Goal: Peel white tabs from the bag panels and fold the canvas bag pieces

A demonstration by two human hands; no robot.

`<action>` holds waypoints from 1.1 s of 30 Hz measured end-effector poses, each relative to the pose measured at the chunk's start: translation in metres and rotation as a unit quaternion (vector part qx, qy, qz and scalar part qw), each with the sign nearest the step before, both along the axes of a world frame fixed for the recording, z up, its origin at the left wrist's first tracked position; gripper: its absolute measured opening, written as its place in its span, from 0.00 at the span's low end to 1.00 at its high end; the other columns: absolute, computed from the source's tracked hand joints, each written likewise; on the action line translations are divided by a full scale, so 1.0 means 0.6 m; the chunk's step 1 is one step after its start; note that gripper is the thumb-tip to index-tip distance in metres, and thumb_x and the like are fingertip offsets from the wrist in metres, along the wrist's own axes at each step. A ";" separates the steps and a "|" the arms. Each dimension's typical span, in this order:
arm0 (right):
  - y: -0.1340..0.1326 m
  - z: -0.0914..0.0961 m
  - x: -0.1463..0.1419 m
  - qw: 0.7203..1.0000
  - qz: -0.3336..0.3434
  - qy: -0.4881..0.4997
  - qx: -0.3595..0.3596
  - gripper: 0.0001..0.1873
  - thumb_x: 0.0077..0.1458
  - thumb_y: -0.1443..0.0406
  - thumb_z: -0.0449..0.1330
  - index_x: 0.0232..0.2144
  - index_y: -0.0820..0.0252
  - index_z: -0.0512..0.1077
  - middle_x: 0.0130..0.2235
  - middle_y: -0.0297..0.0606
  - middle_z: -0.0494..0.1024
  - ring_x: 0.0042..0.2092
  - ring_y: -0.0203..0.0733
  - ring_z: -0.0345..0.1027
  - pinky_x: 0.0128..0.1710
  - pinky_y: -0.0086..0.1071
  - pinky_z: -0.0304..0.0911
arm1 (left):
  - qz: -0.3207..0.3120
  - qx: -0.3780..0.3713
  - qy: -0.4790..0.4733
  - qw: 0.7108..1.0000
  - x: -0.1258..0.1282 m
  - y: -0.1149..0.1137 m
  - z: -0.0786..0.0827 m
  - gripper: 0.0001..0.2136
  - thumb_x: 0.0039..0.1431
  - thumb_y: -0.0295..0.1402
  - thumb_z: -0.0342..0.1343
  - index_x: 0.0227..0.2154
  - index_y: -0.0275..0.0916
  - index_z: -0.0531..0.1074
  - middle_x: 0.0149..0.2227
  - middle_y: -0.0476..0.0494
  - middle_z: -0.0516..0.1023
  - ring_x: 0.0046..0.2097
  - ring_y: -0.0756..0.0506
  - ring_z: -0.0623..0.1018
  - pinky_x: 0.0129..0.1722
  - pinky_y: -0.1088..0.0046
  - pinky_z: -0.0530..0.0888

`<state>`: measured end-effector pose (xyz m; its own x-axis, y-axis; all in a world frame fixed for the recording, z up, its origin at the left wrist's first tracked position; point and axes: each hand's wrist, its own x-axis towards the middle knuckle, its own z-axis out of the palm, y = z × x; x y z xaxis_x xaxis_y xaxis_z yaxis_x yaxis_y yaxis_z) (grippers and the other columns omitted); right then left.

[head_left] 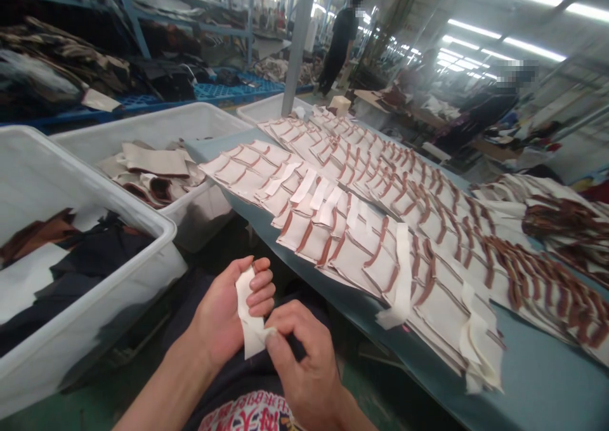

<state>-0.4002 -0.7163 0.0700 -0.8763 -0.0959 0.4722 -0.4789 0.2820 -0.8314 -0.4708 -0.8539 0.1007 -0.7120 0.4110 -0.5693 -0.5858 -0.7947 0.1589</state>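
My left hand (pixel 223 317) is closed around a narrow white strip (pixel 248 320), held upright in front of my lap. My right hand (pixel 304 361) pinches the lower end of the same strip between thumb and fingertips. Just beyond my hands, overlapping rows of cream fabric pieces with brown trim (pixel 361 228) cover a blue-grey table (pixel 537 380). More white strips (pixel 403 272) lie across some of those pieces.
Two white plastic bins stand at my left: the near one (pixel 95 304) holds dark and brown cloth, the farther one (pixel 190 126) cream cut pieces. A grey post (pixel 297 44) rises behind the table. One person stands far back, another sits at the right.
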 end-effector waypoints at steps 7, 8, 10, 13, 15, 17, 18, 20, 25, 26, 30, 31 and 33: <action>0.040 0.035 -0.041 0.986 0.028 -0.160 -0.035 0.13 0.66 0.63 0.58 0.28 0.58 0.74 0.32 0.37 0.79 0.34 0.39 0.71 0.35 0.31 0.65 | -0.078 -0.170 0.080 0.979 0.012 -0.007 -0.022 0.15 0.70 0.31 0.50 0.31 0.30 0.79 0.22 0.47 0.69 0.23 0.49 0.71 0.24 0.76 0.74; 0.047 0.041 -0.047 0.986 0.028 -0.160 -0.024 0.14 0.66 0.62 0.58 0.28 0.58 0.74 0.32 0.36 0.79 0.33 0.39 0.70 0.35 0.31 0.64 | -0.093 -0.191 0.093 0.973 0.014 -0.007 -0.026 0.13 0.68 0.33 0.55 0.33 0.31 0.79 0.24 0.45 0.72 0.24 0.47 0.74 0.26 0.75 0.75; 0.059 0.052 -0.058 0.985 0.040 -0.170 -0.001 0.14 0.66 0.62 0.58 0.29 0.58 0.75 0.31 0.35 0.79 0.32 0.38 0.69 0.35 0.31 0.63 | -0.122 -0.212 0.124 0.962 0.017 -0.008 -0.031 0.12 0.61 0.40 0.65 0.35 0.33 0.80 0.26 0.43 0.77 0.27 0.45 0.77 0.28 0.75 0.76; 0.072 0.058 -0.071 0.977 0.040 -0.207 0.020 0.15 0.67 0.58 0.57 0.29 0.58 0.73 0.28 0.32 0.75 0.30 0.36 0.66 0.32 0.30 0.61 | -0.158 -0.221 0.165 0.948 0.020 -0.007 -0.033 0.21 0.50 0.50 0.72 0.32 0.35 0.80 0.24 0.43 0.77 0.27 0.46 0.76 0.28 0.76 0.73; 0.078 0.057 -0.079 0.975 0.013 -0.222 0.022 0.17 0.68 0.55 0.56 0.28 0.57 0.71 0.26 0.31 0.72 0.28 0.36 0.64 0.30 0.30 0.59 | -0.163 -0.247 0.181 0.938 0.022 -0.005 -0.033 0.25 0.47 0.55 0.73 0.31 0.35 0.80 0.23 0.45 0.75 0.25 0.48 0.72 0.26 0.77 0.72; 0.083 0.055 -0.086 0.974 -0.011 -0.226 0.017 0.19 0.68 0.53 0.54 0.28 0.57 0.69 0.26 0.30 0.70 0.28 0.36 0.63 0.30 0.30 0.59 | -0.161 -0.267 0.176 0.934 0.025 -0.002 -0.032 0.26 0.44 0.56 0.73 0.31 0.36 0.79 0.23 0.48 0.73 0.25 0.49 0.70 0.25 0.77 0.71; 0.085 0.054 -0.089 0.974 -0.016 -0.226 0.012 0.19 0.68 0.53 0.54 0.28 0.57 0.68 0.25 0.30 0.70 0.28 0.36 0.63 0.30 0.30 0.59 | -0.159 -0.265 0.166 0.936 0.026 -0.001 -0.032 0.26 0.43 0.56 0.74 0.31 0.36 0.79 0.24 0.48 0.74 0.26 0.49 0.70 0.25 0.77 0.71; 0.088 0.054 -0.092 0.973 -0.009 -0.230 0.001 0.19 0.68 0.52 0.55 0.28 0.57 0.69 0.25 0.31 0.70 0.28 0.36 0.63 0.29 0.30 0.60 | -0.162 -0.245 0.151 0.944 0.027 0.000 -0.033 0.26 0.42 0.55 0.75 0.30 0.37 0.78 0.25 0.47 0.75 0.27 0.48 0.71 0.26 0.77 0.72; 0.086 0.068 -0.080 0.965 0.059 -0.254 0.030 0.16 0.65 0.56 0.58 0.31 0.60 0.77 0.26 0.32 0.74 0.27 0.35 0.64 0.28 0.28 0.58 | -0.117 -0.205 0.125 0.964 0.020 -0.004 -0.039 0.17 0.51 0.44 0.72 0.31 0.34 0.80 0.25 0.44 0.76 0.28 0.45 0.76 0.27 0.75 0.75; 0.084 0.072 -0.076 0.963 0.073 -0.256 0.043 0.15 0.65 0.57 0.59 0.31 0.60 0.78 0.26 0.32 0.74 0.27 0.34 0.63 0.28 0.28 0.58 | -0.100 -0.191 0.109 0.970 0.017 -0.006 -0.039 0.12 0.55 0.40 0.68 0.32 0.34 0.80 0.24 0.45 0.74 0.27 0.44 0.77 0.27 0.74 0.76; 0.070 0.084 -0.064 0.956 0.114 -0.261 0.074 0.13 0.62 0.63 0.59 0.32 0.61 0.82 0.25 0.32 0.75 0.26 0.33 0.62 0.27 0.28 0.56 | -0.036 -0.140 0.060 0.988 0.005 -0.007 -0.034 0.16 0.69 0.28 0.48 0.28 0.31 0.78 0.19 0.50 0.63 0.20 0.48 0.69 0.20 0.73 0.73; 0.066 0.084 -0.063 0.955 0.120 -0.259 0.081 0.13 0.62 0.64 0.58 0.32 0.61 0.82 0.25 0.32 0.74 0.26 0.33 0.62 0.27 0.28 0.56 | -0.023 -0.128 0.048 0.990 0.003 -0.007 -0.033 0.19 0.70 0.28 0.46 0.27 0.31 0.77 0.18 0.51 0.61 0.18 0.50 0.66 0.20 0.73 0.72; 0.058 0.083 -0.061 0.953 0.131 -0.254 0.096 0.13 0.61 0.66 0.58 0.31 0.61 0.82 0.25 0.32 0.74 0.26 0.33 0.61 0.28 0.28 0.55 | -0.005 -0.105 0.029 0.994 0.000 -0.004 -0.031 0.21 0.72 0.28 0.43 0.26 0.31 0.77 0.18 0.53 0.58 0.17 0.52 0.61 0.19 0.74 0.72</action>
<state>-0.4366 -0.6816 0.1198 -0.9211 -0.3854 -0.0548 -0.1037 0.3785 -0.9198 -0.4711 -0.8566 0.0819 -0.7426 0.2955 -0.6010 -0.5789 -0.7345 0.3541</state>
